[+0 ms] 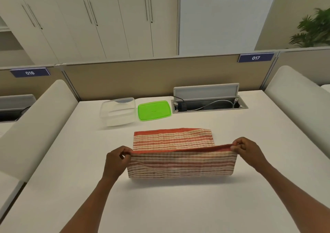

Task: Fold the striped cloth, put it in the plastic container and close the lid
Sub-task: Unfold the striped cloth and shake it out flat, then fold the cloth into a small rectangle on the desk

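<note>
The red-and-cream striped cloth (pixel 180 154) lies in the middle of the white table (pixel 178 206). Its near half is lifted off the surface and curls toward the far half, which lies flat. My left hand (pixel 117 160) pinches the raised left corner. My right hand (pixel 247 151) pinches the raised right corner. Behind the cloth to the left stands the clear plastic container (pixel 118 112), with nothing in it. The green lid (pixel 154 110) lies flat on the table just to its right.
An open cable hatch (pixel 209 104) with wires sits at the back right of the table, its flap up. White padded dividers (pixel 35 125) run along both sides. A beige partition (pixel 151 75) closes the far edge.
</note>
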A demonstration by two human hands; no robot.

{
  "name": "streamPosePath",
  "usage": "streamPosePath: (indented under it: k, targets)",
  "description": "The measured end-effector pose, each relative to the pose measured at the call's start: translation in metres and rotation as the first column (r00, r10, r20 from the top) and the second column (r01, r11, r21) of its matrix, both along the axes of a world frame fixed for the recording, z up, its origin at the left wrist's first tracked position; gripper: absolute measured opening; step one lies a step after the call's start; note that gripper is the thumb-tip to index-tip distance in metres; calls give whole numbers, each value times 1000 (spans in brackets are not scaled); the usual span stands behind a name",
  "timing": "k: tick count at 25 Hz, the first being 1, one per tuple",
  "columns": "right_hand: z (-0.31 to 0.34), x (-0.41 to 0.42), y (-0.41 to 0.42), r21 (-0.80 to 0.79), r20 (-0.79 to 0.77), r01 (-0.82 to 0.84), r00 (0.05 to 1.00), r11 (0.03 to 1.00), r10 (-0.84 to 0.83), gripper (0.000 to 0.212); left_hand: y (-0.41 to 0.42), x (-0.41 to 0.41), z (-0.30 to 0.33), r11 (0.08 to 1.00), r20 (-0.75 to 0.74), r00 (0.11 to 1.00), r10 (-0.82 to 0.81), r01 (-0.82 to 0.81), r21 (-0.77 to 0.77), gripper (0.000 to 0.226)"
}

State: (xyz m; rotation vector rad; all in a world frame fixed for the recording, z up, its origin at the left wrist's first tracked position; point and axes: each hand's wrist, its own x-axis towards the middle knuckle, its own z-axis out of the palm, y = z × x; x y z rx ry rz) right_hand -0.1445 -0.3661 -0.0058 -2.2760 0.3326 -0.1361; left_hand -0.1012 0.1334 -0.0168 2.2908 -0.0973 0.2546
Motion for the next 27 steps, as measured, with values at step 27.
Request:
streamPosePath:
  k: [27]
  targets:
    - [-73,203,48,-184,29,319,947,930,-319,35,-24,177,-84,881,-243,850,468,-427,203,38]
